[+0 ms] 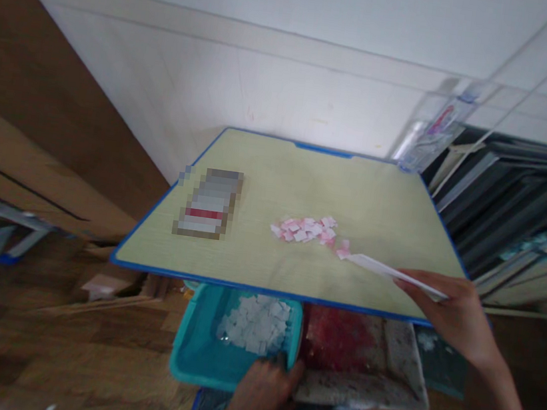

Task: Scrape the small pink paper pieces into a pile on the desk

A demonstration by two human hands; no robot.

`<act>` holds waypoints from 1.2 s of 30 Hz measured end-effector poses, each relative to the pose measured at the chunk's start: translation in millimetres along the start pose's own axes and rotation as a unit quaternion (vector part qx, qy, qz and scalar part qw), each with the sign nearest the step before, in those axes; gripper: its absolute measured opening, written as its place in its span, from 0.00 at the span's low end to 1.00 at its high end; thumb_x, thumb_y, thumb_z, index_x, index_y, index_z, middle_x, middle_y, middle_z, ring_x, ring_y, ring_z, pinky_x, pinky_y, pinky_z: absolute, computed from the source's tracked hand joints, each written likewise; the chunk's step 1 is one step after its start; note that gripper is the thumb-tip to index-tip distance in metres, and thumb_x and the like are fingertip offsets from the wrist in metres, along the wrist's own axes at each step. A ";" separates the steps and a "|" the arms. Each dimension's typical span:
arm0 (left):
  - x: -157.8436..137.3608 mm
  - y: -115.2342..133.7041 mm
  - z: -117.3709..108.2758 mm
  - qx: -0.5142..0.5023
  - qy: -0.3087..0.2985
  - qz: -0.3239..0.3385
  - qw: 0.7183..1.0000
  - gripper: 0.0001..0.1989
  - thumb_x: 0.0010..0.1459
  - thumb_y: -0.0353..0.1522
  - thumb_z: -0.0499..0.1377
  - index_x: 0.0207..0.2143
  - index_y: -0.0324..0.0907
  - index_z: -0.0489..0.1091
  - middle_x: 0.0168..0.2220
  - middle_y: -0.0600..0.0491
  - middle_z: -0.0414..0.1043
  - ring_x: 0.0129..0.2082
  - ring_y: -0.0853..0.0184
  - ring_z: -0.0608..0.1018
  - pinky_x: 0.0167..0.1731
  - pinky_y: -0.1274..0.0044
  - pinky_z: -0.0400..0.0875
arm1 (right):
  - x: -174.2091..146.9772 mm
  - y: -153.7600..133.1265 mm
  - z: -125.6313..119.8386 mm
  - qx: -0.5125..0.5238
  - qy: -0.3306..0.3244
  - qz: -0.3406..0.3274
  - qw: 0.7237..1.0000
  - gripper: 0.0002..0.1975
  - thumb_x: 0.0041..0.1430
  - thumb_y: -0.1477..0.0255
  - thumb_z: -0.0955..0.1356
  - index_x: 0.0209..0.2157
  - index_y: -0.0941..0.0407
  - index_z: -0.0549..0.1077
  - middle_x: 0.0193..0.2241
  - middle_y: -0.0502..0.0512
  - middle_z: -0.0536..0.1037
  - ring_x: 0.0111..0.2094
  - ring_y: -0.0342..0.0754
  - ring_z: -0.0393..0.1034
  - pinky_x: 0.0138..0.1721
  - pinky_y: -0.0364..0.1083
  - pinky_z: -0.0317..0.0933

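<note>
A slim white flat stick is pinched in my right hand over the right front part of the table. The stick's far tip touches a small pink-and-white square. Just left of it lies a loose pile of small pink and white squares. Below the table edge, my left hand is closed at the near right corner of a teal basin, apparently around its rim; its fingertips are partly hidden and dark. Many small white squares lie inside the basin.
The small table has a blue edge. A blurred-out phone-like object lies at its left. A clear bottle stands at the back right corner. A stained grey tray sits beside the basin. Dark flat panels lean at right.
</note>
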State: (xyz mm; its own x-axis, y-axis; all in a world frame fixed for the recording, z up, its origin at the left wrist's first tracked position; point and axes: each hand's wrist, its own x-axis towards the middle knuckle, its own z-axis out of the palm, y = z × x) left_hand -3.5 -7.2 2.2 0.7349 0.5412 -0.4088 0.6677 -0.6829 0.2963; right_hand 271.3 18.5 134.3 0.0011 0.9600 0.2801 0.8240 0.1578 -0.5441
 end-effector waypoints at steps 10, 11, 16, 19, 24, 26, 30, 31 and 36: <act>-0.7 0.2 -3.6 0.001 0.000 0.006 1.000 0.15 0.51 0.33 0.54 0.43 0.42 0.61 0.32 0.48 0.67 0.31 0.58 0.71 0.28 0.71 0.64 | 10.0 -11.2 -3.7 -0.002 -0.092 -0.014 0.996 0.09 0.53 0.68 0.63 0.34 0.52 0.74 0.31 0.51 0.78 0.31 0.47 0.72 0.31 0.42 0.65; -0.6 0.2 -3.0 -0.002 0.005 0.008 1.000 0.15 0.51 0.33 0.54 0.43 0.42 0.61 0.32 0.47 0.67 0.31 0.58 0.71 0.28 0.71 0.64 | 10.0 -11.0 -5.1 0.003 -0.105 -0.010 0.994 0.09 0.53 0.68 0.64 0.34 0.52 0.74 0.31 0.50 0.78 0.31 0.47 0.72 0.31 0.42 0.65; -0.4 -0.6 -0.2 -0.005 0.022 0.011 1.000 0.13 0.51 0.33 0.54 0.40 0.42 0.62 0.31 0.48 0.68 0.29 0.59 0.71 0.27 0.72 0.64 | 7.2 -11.3 -9.6 0.005 -0.106 0.012 0.994 0.10 0.53 0.66 0.64 0.34 0.53 0.75 0.32 0.51 0.78 0.32 0.47 0.72 0.33 0.42 0.65; -0.5 -0.9 -0.4 -0.003 0.019 0.018 1.000 0.13 0.51 0.33 0.53 0.41 0.42 0.62 0.31 0.48 0.68 0.29 0.59 0.71 0.27 0.72 0.64 | 4.1 -12.9 -9.3 0.018 -0.139 0.013 0.990 0.11 0.53 0.66 0.63 0.34 0.53 0.75 0.31 0.52 0.78 0.32 0.48 0.72 0.31 0.42 0.65; -0.3 -1.2 -0.2 0.001 0.028 0.012 1.000 0.14 0.50 0.33 0.54 0.41 0.42 0.62 0.32 0.47 0.67 0.30 0.58 0.71 0.27 0.71 0.64 | -3.7 -6.8 -9.5 0.002 -0.035 0.053 0.998 0.11 0.50 0.65 0.65 0.33 0.54 0.75 0.31 0.53 0.78 0.29 0.49 0.73 0.29 0.43 0.66; -0.2 -1.2 0.3 -0.001 0.026 0.009 1.000 0.14 0.50 0.33 0.55 0.41 0.42 0.62 0.32 0.47 0.67 0.30 0.58 0.71 0.27 0.71 0.64 | -6.2 -4.5 -10.8 0.004 -0.010 0.065 0.998 0.11 0.50 0.65 0.65 0.33 0.55 0.75 0.31 0.54 0.78 0.29 0.49 0.73 0.29 0.44 0.66; -0.3 -0.6 -0.3 -0.007 0.015 0.005 1.000 0.15 0.50 0.33 0.54 0.42 0.42 0.61 0.33 0.47 0.67 0.31 0.58 0.71 0.28 0.71 0.64 | -5.2 -7.5 -10.9 0.000 -0.034 0.052 0.998 0.11 0.50 0.65 0.65 0.32 0.55 0.75 0.29 0.53 0.78 0.28 0.49 0.73 0.28 0.43 0.66; -0.4 -0.4 -0.8 -0.009 0.012 0.004 1.000 0.15 0.50 0.33 0.54 0.42 0.42 0.61 0.33 0.47 0.67 0.31 0.58 0.71 0.29 0.72 0.64 | -3.9 -8.7 -10.0 -0.002 -0.037 0.049 0.998 0.11 0.51 0.65 0.65 0.32 0.55 0.75 0.29 0.53 0.78 0.28 0.49 0.72 0.28 0.43 0.66; -0.7 -0.1 -2.5 -0.005 -0.002 0.001 1.000 0.15 0.51 0.33 0.54 0.42 0.43 0.61 0.34 0.47 0.66 0.32 0.59 0.71 0.30 0.72 0.64 | 1.3 -7.2 -6.4 0.007 -0.089 0.024 0.996 0.10 0.52 0.65 0.64 0.32 0.52 0.75 0.30 0.51 0.78 0.30 0.48 0.73 0.31 0.43 0.66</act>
State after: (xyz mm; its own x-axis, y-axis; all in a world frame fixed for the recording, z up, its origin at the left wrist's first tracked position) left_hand -3.8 -6.3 4.6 0.7358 0.5377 -0.4116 0.6672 -0.6794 0.3052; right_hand 268.9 17.1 143.6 -0.0613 0.9922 0.1087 0.8174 0.1123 -0.5651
